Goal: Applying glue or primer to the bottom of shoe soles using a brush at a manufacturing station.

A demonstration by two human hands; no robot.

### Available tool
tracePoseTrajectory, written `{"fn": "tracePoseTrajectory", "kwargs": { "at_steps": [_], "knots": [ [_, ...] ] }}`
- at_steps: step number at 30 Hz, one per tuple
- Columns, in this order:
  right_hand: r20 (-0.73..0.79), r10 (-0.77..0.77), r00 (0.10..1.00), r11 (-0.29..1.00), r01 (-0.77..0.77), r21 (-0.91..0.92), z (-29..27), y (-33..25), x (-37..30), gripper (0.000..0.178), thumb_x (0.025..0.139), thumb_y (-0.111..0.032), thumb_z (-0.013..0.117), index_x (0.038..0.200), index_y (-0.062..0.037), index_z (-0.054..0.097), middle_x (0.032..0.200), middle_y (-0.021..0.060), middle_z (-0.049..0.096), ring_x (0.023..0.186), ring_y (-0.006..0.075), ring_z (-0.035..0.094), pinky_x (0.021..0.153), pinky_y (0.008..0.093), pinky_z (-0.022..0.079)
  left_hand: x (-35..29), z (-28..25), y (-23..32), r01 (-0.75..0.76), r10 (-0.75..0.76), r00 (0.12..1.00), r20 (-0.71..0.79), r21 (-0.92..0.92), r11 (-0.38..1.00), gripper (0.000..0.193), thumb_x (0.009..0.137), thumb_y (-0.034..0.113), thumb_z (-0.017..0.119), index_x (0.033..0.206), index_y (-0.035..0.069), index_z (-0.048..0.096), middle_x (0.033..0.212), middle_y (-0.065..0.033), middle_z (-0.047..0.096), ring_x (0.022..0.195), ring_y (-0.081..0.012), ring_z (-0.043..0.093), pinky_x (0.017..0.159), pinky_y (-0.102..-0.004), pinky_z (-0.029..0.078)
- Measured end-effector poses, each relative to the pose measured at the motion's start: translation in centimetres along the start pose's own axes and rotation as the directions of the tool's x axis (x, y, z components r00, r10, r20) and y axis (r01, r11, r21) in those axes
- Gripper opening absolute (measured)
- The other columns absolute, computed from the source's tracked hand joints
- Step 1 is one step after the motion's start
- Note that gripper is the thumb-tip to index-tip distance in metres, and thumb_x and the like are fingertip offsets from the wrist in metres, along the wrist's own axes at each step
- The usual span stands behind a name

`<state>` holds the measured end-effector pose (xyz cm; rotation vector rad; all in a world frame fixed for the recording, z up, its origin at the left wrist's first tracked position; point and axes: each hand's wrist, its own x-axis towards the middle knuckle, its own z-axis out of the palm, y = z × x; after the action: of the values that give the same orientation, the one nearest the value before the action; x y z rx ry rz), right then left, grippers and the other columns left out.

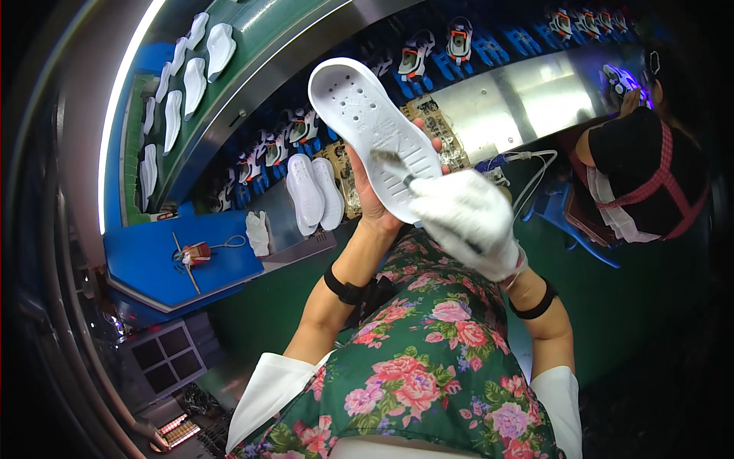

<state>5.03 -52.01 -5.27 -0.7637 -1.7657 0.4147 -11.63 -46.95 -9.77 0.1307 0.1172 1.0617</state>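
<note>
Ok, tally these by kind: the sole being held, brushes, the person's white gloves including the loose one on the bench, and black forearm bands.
Held sole: 1
Brush: 1
White gloves: 2 (worn glove, loose glove)
Black forearm bands: 2 (left band, right band)
Total: 6
</note>
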Motion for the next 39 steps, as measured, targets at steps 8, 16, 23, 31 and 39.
{"fn": "tracePoseTrajectory", "kwargs": {
  "at_steps": [8,16,23,31,39],
  "knots": [
    [-0.072,0.283,0.956,0.945,-0.265,0.192,0.6,1.9,-0.7,0.021,0.073,0.001,0.079,0.092,-0.0047,0.074,0.095,0.013,0.073,0.083,0.0261,0.07,0.073,0.0337,0.055,1.0,-0.5,0.9,0.092,-0.096,0.995,-0.024,-0.114,0.989,0.113,0.079,0.085,0.051,0.151,0.0,0.033,0.133,-0.0332,0.053,0.111,-0.0481,0.061,0.097,-0.058,0.052],
    [0.159,0.293,0.943,0.844,-0.333,0.42,0.7,2.7,0.2,0.016,0.073,0.003,0.079,0.086,-0.0058,0.076,0.088,0.0107,0.074,0.08,0.0218,0.071,0.073,0.0327,0.055,2.7,-2.3,3.6,0.154,-0.156,0.987,0.027,0.068,0.986,0.104,0.085,0.078,0.051,0.153,0.002,0.028,0.148,-0.0224,0.043,0.12,-0.0474,0.057,0.097,-0.0573,0.053],
    [0.024,0.216,0.976,0.964,-0.217,0.152,1.8,3.7,2.2,0.022,0.075,0.001,0.08,0.095,-0.0057,0.076,0.095,0.0111,0.075,0.086,0.0251,0.071,0.076,0.0348,0.055,4.9,-2.6,5.6,0.15,-0.15,0.988,0.034,-0.022,0.988,0.093,0.087,0.075,0.051,0.154,0.013,0.032,0.153,-0.0184,0.039,0.121,-0.0492,0.052,0.097,-0.0668,0.048],
    [0.026,0.045,0.999,0.991,-0.041,-0.13,3.0,4.7,4.1,0.035,0.071,0.005,0.078,0.104,-0.0039,0.074,0.103,0.013,0.074,0.087,0.0291,0.07,0.075,0.0361,0.055,7.1,-2.4,4.8,0.133,-0.134,0.991,-0.005,-0.09,0.987,0.099,0.087,0.079,0.047,0.154,0.009,0.031,0.149,-0.0193,0.043,0.12,-0.0481,0.055,0.097,-0.0652,0.048],
    [-0.05,0.49,0.87,0.832,-0.45,0.323,1.8,5.7,3.6,0.017,0.08,0.001,0.077,0.096,-0.0029,0.076,0.093,0.0095,0.074,0.083,0.0173,0.071,0.074,0.0289,0.056,8.1,-3.0,5.9,0.176,-0.176,0.984,0.021,0.012,0.984,0.095,0.085,0.076,0.054,0.154,0.015,0.034,0.15,-0.0193,0.041,0.118,-0.0483,0.052,0.092,-0.0643,0.051]
  ]
}}
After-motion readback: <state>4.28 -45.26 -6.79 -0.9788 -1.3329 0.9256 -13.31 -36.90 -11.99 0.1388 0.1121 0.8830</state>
